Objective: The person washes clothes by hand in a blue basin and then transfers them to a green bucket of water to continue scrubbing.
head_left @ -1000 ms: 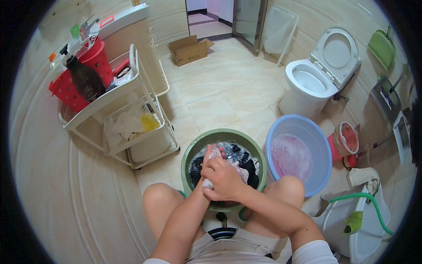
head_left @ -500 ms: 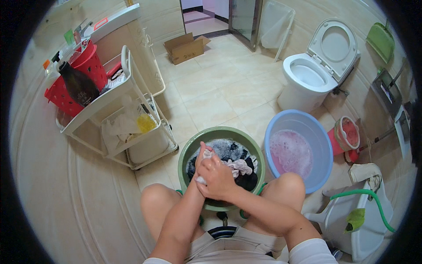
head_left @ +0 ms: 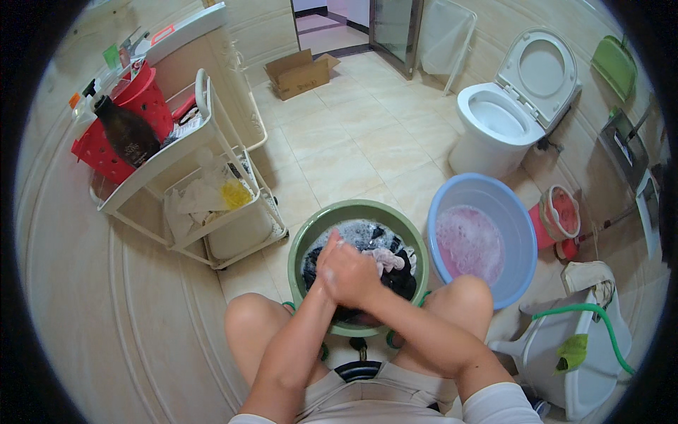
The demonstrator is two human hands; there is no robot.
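Note:
My left hand (head_left: 329, 253) and my right hand (head_left: 351, 277) are pressed together over a green basin (head_left: 297, 244), wet with suds. The right is closed over the left and covers much of it. A pale pink cloth (head_left: 387, 260) comes out beside the right hand and seems gripped between both; the part in the palms is hidden. Below, dark wet clothes (head_left: 400, 281) lie in foamy water (head_left: 353, 232).
A blue basin (head_left: 519, 286) with pinkish foamy water stands to the right, near a toilet (head_left: 487, 152) and a red bucket (head_left: 542, 230). A white cart (head_left: 148, 187) with red baskets is on the left. A cardboard box (head_left: 300, 81) lies by the doorway.
The right hand has turned and closed further over the left, hiding the cloth that showed between them. White foam that bulged below the right hand is no longer visible there.

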